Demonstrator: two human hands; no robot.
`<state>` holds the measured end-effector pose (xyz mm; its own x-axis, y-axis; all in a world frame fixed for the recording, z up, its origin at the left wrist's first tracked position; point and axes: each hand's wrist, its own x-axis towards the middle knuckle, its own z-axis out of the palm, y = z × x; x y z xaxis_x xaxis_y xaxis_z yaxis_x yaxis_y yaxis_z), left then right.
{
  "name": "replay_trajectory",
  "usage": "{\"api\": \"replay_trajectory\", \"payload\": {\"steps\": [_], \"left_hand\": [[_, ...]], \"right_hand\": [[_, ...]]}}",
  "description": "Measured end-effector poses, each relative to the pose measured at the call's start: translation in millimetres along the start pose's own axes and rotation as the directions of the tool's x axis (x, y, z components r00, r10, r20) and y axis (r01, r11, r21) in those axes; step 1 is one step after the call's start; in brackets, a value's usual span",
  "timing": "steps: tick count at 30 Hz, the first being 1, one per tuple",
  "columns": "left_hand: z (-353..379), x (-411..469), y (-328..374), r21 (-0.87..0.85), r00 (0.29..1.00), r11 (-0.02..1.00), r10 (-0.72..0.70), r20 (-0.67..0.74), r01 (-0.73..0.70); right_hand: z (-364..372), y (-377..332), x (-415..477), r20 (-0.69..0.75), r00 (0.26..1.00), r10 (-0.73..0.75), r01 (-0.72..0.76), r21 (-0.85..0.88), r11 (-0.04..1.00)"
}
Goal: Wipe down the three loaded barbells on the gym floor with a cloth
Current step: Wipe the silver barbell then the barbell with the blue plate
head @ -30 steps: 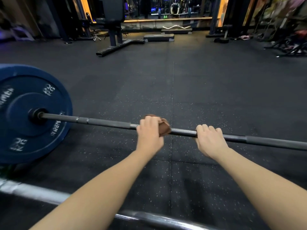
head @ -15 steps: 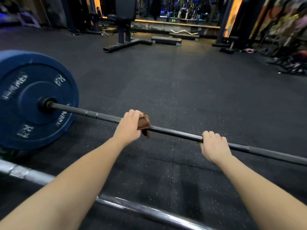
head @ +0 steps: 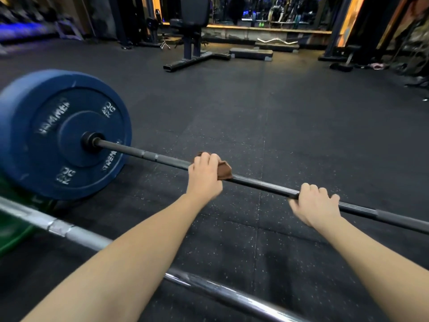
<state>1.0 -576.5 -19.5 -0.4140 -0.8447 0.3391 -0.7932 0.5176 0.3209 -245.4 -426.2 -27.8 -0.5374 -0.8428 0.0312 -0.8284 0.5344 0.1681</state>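
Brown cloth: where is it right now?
Head view, centre: the brown cloth is wrapped on the black barbell shaft, gripped by the left hand, right of the blue plate.

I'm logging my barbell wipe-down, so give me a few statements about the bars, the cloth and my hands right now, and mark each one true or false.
1. The left hand holds the cloth round the dark bar. True.
2. The right hand is off that bar. False: it grips the bar.
3. The plate on the dark bar is red. False: it is blue.
4. A silver bar lies nearer the person. True.
5. The cloth touches the plate. False: it sits well along the bar from it.
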Motion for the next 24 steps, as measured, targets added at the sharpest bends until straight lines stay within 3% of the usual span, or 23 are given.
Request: {"api": "replay_trajectory", "payload": {"steps": [5, 7, 10, 15, 24], "left_hand": [[14.9, -10.6, 34.8, -0.124, 0.990, 0.984, 0.133, 0.046, -0.127], [20.0, -9.9, 37.9, -0.162, 0.984, 0.973, 0.172, 0.048, -0.162], [16.8, 0.6, 16.9, -0.199, 0.977, 0.961, 0.206, 0.053, -0.192], [6.5, 12.1, -42.4, -0.242, 0.984, 0.954, 0.181, 0.002, -0.175], [-27.4, 38.9, -121.1, -0.325, 0.997, 0.943, -0.061, 0.038, 0.070]], "right_hand": [[-29.8, -70.8, 11.3, -0.020, 0.961, -0.277, 0.278, 0.032, 0.960], [-43.1, -96.8, 25.9, 0.097, 0.940, -0.327, 0.319, 0.088, 0.944], [-48.9, -108.8, 42.3, 0.298, 0.927, -0.228, 0.188, 0.158, 0.969], [-28.4, -108.9, 31.8, 0.081, 0.990, -0.111, 0.104, 0.091, 0.990], [-24.0, -112.4, 30.2, 0.039, 0.994, -0.103, 0.098, 0.119, 0.988]]}}
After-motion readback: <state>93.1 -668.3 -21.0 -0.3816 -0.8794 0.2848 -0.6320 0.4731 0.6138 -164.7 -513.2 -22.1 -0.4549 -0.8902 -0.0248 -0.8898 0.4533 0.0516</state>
